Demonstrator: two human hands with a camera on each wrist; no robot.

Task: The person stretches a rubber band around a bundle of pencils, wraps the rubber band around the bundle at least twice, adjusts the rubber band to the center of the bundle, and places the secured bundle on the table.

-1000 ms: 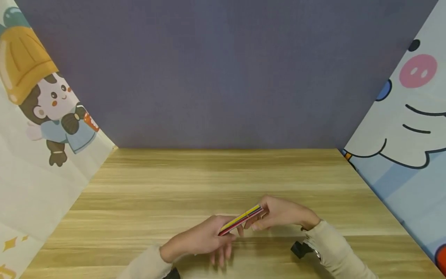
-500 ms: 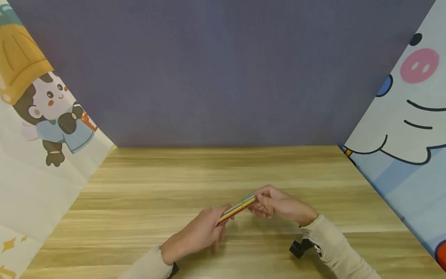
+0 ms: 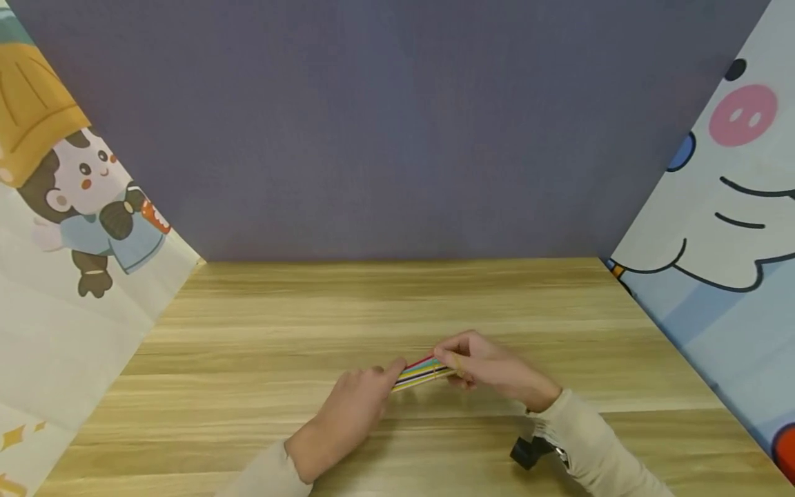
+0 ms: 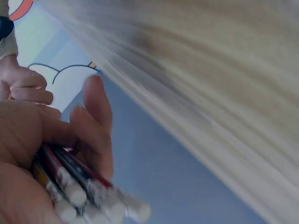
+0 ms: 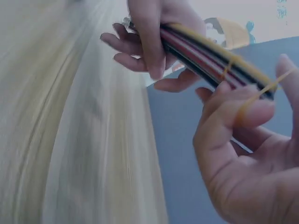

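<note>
Held in the air over the table is a bundle of several striped pencils [image 3: 424,373]. My left hand [image 3: 354,417] grips it by one end; in the left wrist view the white eraser ends [image 4: 74,195] stick out past the palm. A thin yellow-orange rubber band [image 5: 229,66] passes round the bundle near its other end, and a strand of it is stretched over the fingers of my right hand [image 3: 497,367]. The right wrist view shows that hand's curled fingers right at the pencils' tips, with the band hooked on them.
The wooden table [image 3: 279,317] spreads under both hands, and a grey-blue panel [image 3: 397,138] rises at its far edge. Cartoon-printed sheets [image 3: 702,276] flank both sides. A black wrist mount [image 3: 528,453] hangs below the right sleeve.
My right hand has come up and in over the bundle's far end, its fingers now in the band. The pencils have turned, showing other colours, and lie at a flatter slant.
</note>
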